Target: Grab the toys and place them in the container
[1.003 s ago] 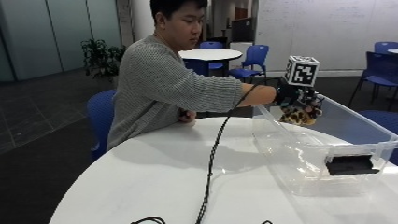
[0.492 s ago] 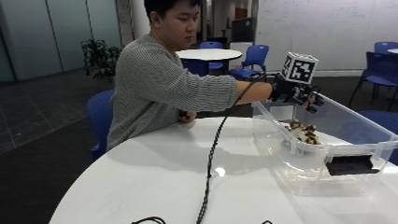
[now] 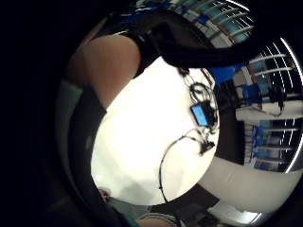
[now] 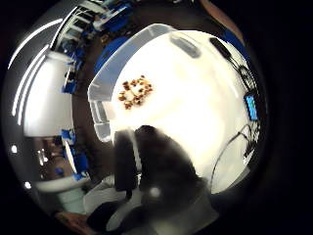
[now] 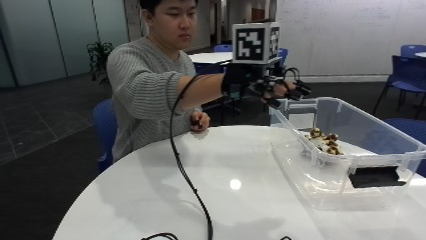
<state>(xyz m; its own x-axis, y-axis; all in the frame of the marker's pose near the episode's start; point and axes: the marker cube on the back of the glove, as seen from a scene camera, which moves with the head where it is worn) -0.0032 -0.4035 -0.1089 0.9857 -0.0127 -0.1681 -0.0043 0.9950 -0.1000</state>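
A: Where's your right hand point(image 5: 276, 89) rn?
B: Up in the air, arm stretched out from my shoulder, above the near end of the container point(image 5: 370, 131). Not touching it. Fingers loosely spread, holding nothing.
A: And the other hand point(image 5: 199, 121)?
B: Bare, resting at the bench edge close to my chest.
A: Bench?
B: Round white bench point(image 5: 219, 185), glossy, w/ a black cable point(image 5: 188, 185) trailing across it. Little-finger cam also shows a small device w/ a blue screen point(image 3: 202, 114) among cables on the bench.
A: Room?
B: Dark floor, blue chairs point(image 5: 407, 62), another round table point(image 5: 210, 57) behind me, a plant point(image 5: 98, 55) by glass panels.
A: Container?
B: Clear plastic tub, black handle clip point(image 5: 377, 177) on the end nearest the cam. Sits on the bench.
A: Toys?
B: Small brown-and-white cluster of toys point(image 5: 324, 142) on the tub floor, toward my end. Thumb cam shows the toys inside it too. Can't tell how many.
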